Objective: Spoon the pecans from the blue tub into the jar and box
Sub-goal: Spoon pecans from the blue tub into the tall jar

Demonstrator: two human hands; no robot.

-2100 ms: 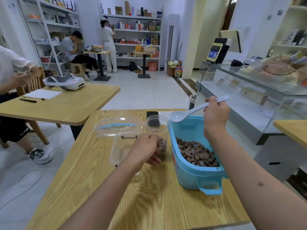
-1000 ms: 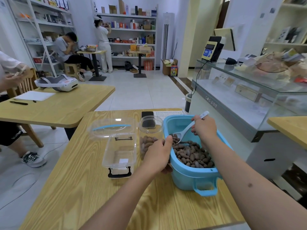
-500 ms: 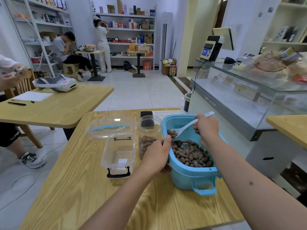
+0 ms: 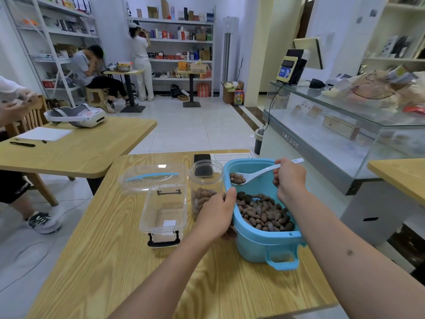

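The right hand (image 4: pixel 289 178) has its fingers curled tight around the handle of a white spoon (image 4: pixel 257 174), gripping it near the far end so that a short stub of handle sticks out past the knuckles. The bowl of the spoon reaches away from those fingers toward the left and holds a small heap of pecans; it hangs above the inside of the blue tub (image 4: pixel 264 240), close to the tub's left wall and clear of the main pile of pecans (image 4: pixel 264 212), which lies below and nearer to the person than the fingers.

The left hand (image 4: pixel 216 217) wraps around the clear jar (image 4: pixel 205 185), fingers curled on its near side with the thumb lying against the rim of the tub just to the right. The jar stands upright, open at the top, and is partly filled with pecans that show through the plastic just above the fingers. The jar touches or nearly touches the tub's left side; which one I cannot tell.

To the left of the jar-holding fingers sits the clear box (image 4: pixel 164 210) with a black latch at its near end and its lid swung open behind it. All of these stand on a wooden table (image 4: pixel 103 261). Beyond the jar, a dark phone (image 4: pixel 202 158) lies flat on the table.
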